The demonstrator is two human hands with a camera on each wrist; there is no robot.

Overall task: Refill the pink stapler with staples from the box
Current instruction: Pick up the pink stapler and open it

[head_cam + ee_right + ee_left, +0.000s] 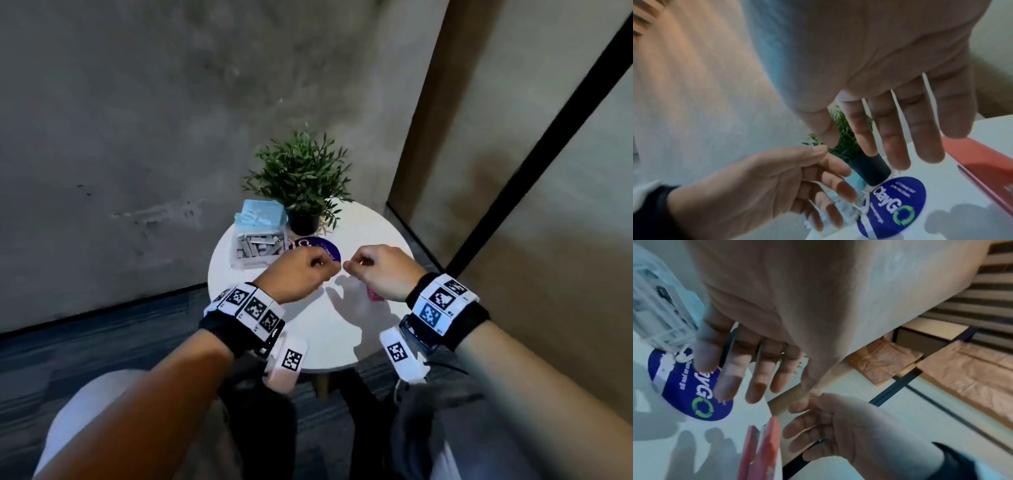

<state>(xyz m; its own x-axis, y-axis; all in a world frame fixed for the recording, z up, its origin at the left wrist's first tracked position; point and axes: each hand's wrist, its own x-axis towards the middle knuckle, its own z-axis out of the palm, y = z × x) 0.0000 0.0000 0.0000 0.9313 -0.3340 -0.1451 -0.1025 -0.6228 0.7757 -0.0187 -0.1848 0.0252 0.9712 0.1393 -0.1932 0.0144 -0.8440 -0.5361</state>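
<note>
Both hands hover over the round table [346, 346], thumbs nearly meeting. Left hand [297, 274] and right hand [380, 270] have fingers loosely curled, thumb tips close together — whether a staple strip is pinched between them I cannot tell. The stapler [764, 449] lies on the table under the right hand, mostly hidden from the head view. The open box [258, 248] sits just beyond the left hand, by the sticker [894, 206] and plant [301, 178].
</note>
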